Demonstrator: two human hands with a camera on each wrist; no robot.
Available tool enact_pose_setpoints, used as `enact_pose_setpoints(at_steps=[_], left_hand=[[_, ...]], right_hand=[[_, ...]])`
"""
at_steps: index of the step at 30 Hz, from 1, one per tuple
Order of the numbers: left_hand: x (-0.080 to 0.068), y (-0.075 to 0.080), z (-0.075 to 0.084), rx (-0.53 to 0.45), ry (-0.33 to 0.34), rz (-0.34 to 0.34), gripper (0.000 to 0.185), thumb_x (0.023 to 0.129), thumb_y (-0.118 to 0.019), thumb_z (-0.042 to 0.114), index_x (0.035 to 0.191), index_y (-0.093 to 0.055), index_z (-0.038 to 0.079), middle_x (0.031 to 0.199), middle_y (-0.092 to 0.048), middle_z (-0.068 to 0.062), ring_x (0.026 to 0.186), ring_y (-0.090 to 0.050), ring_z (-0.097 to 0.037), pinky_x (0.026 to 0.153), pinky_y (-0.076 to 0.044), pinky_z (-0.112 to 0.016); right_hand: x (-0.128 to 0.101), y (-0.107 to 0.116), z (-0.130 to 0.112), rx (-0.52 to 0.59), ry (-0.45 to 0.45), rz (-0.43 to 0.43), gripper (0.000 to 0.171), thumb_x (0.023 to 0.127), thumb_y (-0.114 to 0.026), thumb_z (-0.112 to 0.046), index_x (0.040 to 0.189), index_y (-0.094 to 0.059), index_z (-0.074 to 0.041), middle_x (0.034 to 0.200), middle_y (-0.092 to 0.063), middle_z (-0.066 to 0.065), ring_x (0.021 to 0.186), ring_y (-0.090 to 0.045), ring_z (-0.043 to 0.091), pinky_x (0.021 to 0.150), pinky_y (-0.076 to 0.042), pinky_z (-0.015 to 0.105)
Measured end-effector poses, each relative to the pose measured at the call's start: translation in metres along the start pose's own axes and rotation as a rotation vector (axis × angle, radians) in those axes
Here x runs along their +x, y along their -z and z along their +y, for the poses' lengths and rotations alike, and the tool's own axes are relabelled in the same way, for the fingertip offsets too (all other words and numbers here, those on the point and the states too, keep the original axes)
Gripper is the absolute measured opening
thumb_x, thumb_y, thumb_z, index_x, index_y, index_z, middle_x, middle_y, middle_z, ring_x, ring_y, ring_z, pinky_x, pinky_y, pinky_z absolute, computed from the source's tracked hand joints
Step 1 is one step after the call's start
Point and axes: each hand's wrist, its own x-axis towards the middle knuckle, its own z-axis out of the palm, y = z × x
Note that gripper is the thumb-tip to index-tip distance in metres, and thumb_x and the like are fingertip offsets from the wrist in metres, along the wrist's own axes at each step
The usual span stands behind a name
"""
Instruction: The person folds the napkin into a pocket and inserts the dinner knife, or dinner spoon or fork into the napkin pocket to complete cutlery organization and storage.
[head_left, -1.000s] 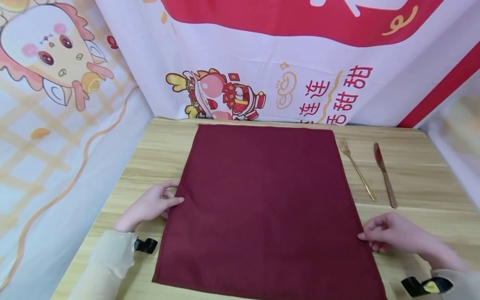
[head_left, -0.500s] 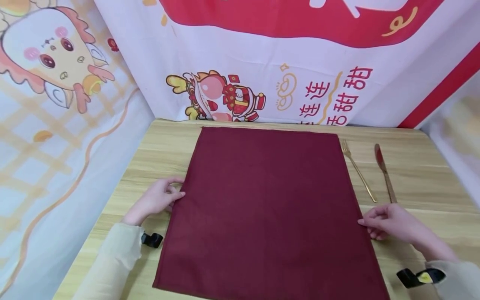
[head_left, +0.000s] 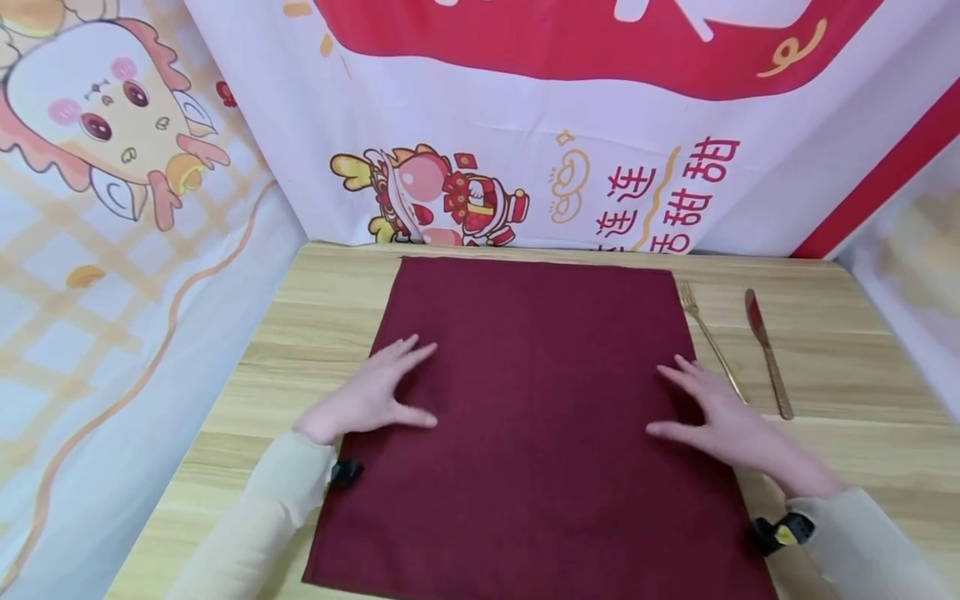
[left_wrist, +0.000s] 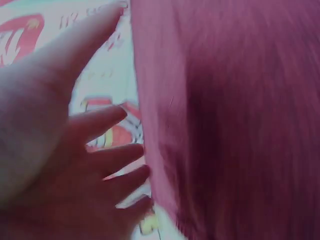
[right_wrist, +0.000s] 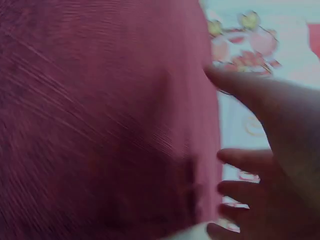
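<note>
A dark red cloth napkin [head_left: 532, 400] lies spread flat on the wooden table, its near edge running out of the head view. Over its left side hovers my left hand [head_left: 375, 392], fingers and thumb spread, holding nothing. My right hand [head_left: 723, 417] is over the right side in the same way, fingers apart and grasping nothing. In both wrist views the fingers stand straight and the cloth [left_wrist: 240, 120] shows a shadow below the hand; these views are blurred.
To the right of the cloth lie a gold fork [head_left: 708, 333], close beside its edge, and a gold knife [head_left: 768, 354]. The wooden table [head_left: 277, 333] ends at a printed white curtain [head_left: 480, 108] behind, with another printed cloth [head_left: 142, 275] at the left.
Both hands have let go of the cloth's side edges and moved inward above it, fingers spreading. Before that, the cloth was shifted slightly, its far edge coming a little nearer and to the right.
</note>
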Motion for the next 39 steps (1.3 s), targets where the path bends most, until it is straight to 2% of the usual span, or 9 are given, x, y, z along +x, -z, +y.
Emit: enact_pose_setpoints(at_steps=[2,5,8,13,16,26,31,35,39], left_hand=[[0.0,-0.004,0.003,0.049,-0.011,-0.099,0.114,0.072,-0.089,0.055,0.159,-0.033,0.008,0.164,-0.016,-0.027,0.149,-0.011,-0.05,0.115,-0.018,-0.066],[0.0,-0.006,0.005,0.077,-0.001,-0.185,0.121,0.068,-0.091,0.055,0.161,-0.028,0.01,0.166,-0.008,-0.026,0.15,-0.004,-0.05,0.115,-0.014,-0.067],[0.002,-0.004,0.004,0.066,0.008,-0.203,0.123,0.068,-0.092,0.053,0.162,-0.025,0.01,0.166,-0.005,-0.026,0.15,-0.001,-0.049,0.117,-0.01,-0.066],[0.006,0.0,0.002,0.054,0.029,-0.213,0.124,0.069,-0.093,0.051,0.163,-0.023,0.01,0.166,-0.002,-0.025,0.15,0.002,-0.049,0.117,-0.008,-0.066],[0.006,0.0,0.001,0.059,0.027,-0.21,0.124,0.069,-0.092,0.052,0.162,-0.023,0.009,0.166,-0.003,-0.026,0.15,0.001,-0.049,0.116,-0.008,-0.067],[-0.001,-0.002,-0.004,0.07,0.004,-0.174,0.122,0.07,-0.091,0.054,0.162,-0.025,0.007,0.165,-0.004,-0.029,0.149,0.001,-0.053,0.116,-0.008,-0.068],[0.003,0.001,-0.005,0.022,0.015,-0.156,0.123,0.069,-0.092,0.052,0.161,-0.025,0.004,0.164,-0.007,-0.03,0.149,-0.002,-0.052,0.116,-0.01,-0.067],[0.014,0.007,-0.007,-0.041,0.027,-0.08,0.118,0.071,-0.092,0.048,0.159,-0.028,0.002,0.163,-0.014,-0.03,0.149,-0.009,-0.05,0.116,-0.014,-0.067],[0.032,0.014,-0.014,-0.09,0.019,0.017,0.112,0.075,-0.09,0.046,0.159,-0.03,0.003,0.163,-0.017,-0.027,0.149,-0.016,-0.044,0.116,-0.02,-0.064]], right_hand=[[0.004,-0.011,-0.001,-0.008,0.063,-0.047,0.099,0.083,-0.082,-0.051,0.157,-0.035,-0.006,0.164,-0.014,0.028,0.148,-0.004,0.052,0.109,-0.016,0.075],[0.009,-0.023,-0.001,-0.042,0.126,-0.073,0.108,0.078,-0.084,-0.057,0.161,-0.029,-0.014,0.166,-0.008,0.025,0.149,0.003,0.052,0.109,-0.012,0.076],[0.014,-0.03,0.001,-0.099,0.166,-0.076,0.112,0.075,-0.083,-0.061,0.163,-0.027,-0.02,0.166,-0.008,0.024,0.148,0.0,0.053,0.109,-0.008,0.077],[0.025,-0.028,0.001,-0.161,0.144,-0.113,0.116,0.073,-0.08,-0.069,0.164,-0.023,-0.024,0.168,-0.006,0.02,0.148,0.0,0.053,0.108,-0.004,0.077],[0.027,-0.025,-0.001,-0.169,0.118,-0.137,0.118,0.072,-0.078,-0.073,0.164,-0.023,-0.024,0.168,-0.005,0.02,0.148,0.001,0.052,0.108,-0.005,0.077],[0.021,-0.026,-0.004,-0.188,0.104,-0.137,0.119,0.071,-0.076,-0.076,0.164,-0.023,-0.024,0.168,-0.006,0.02,0.149,0.0,0.05,0.11,-0.004,0.075],[0.024,-0.023,-0.006,-0.169,0.112,-0.124,0.119,0.07,-0.078,-0.075,0.163,-0.026,-0.019,0.167,-0.008,0.022,0.149,-0.002,0.052,0.11,-0.008,0.074],[0.034,-0.016,-0.004,-0.124,0.13,-0.079,0.116,0.071,-0.084,-0.066,0.159,-0.034,-0.01,0.164,-0.015,0.028,0.147,-0.008,0.054,0.11,-0.016,0.074],[0.05,-0.005,0.001,-0.076,0.094,-0.05,0.112,0.074,-0.086,-0.059,0.158,-0.035,-0.006,0.164,-0.016,0.028,0.148,-0.01,0.052,0.109,-0.019,0.074]])
